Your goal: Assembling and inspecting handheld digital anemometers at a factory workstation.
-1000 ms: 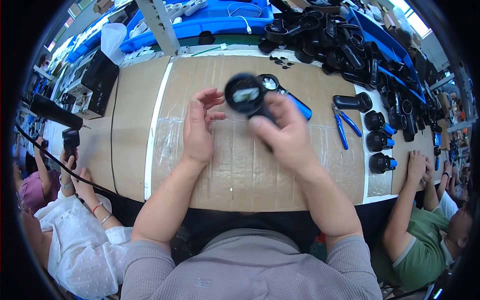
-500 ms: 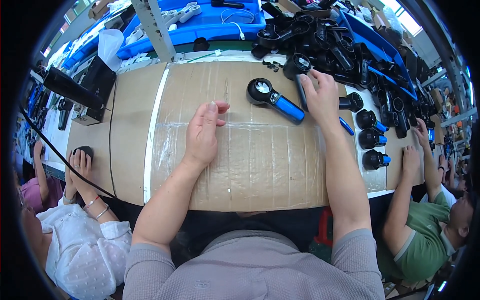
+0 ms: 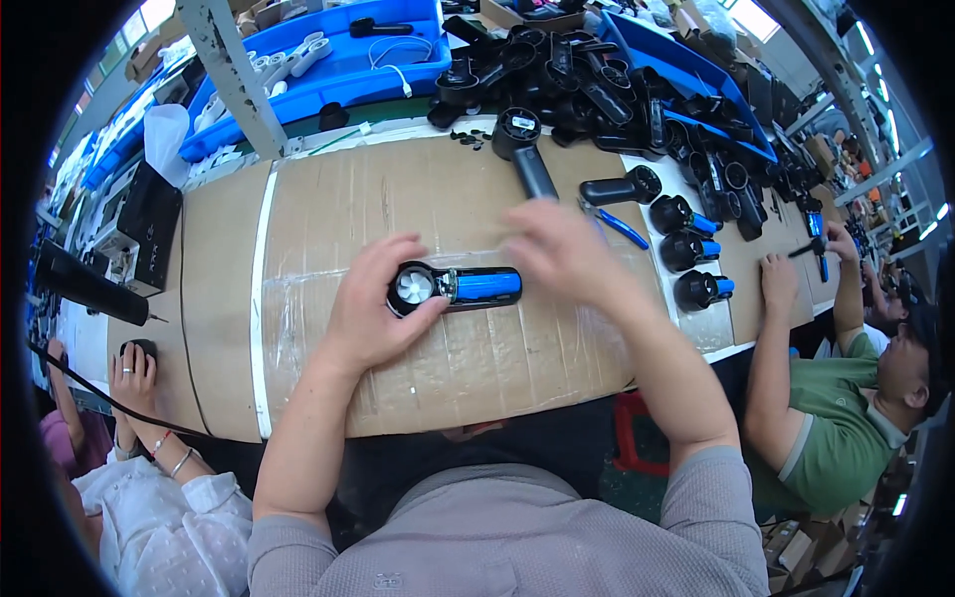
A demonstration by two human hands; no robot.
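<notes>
A black handheld fan (image 3: 487,288) lies sideways on the cardboard-covered bench, its white blades and blue battery exposed. My left hand (image 3: 363,306) grips the round fan head, thumb at its near side and fingers at the far side. Motion blurs my right hand (image 3: 562,249), just right of the fan's handle end; whether its fingers hold anything is hidden. Beyond that hand a second black fan (image 3: 535,171) lies with its handle pointing toward me. Blue-handled pliers (image 3: 625,229) rest to the right, beside another black fan piece (image 3: 622,187).
Several black fan heads with blue batteries (image 3: 688,249) stand in a column at right. Black housings (image 3: 587,85) are heaped at the back near blue trays (image 3: 348,70). A metal post (image 3: 234,80) rises at back left. Co-workers' hands (image 3: 779,282) are on both sides.
The exposed-battery fan has come nearer and turned sideways, now in my left hand. My right hand has let go of the other fan and moved nearer. The view has shifted right.
</notes>
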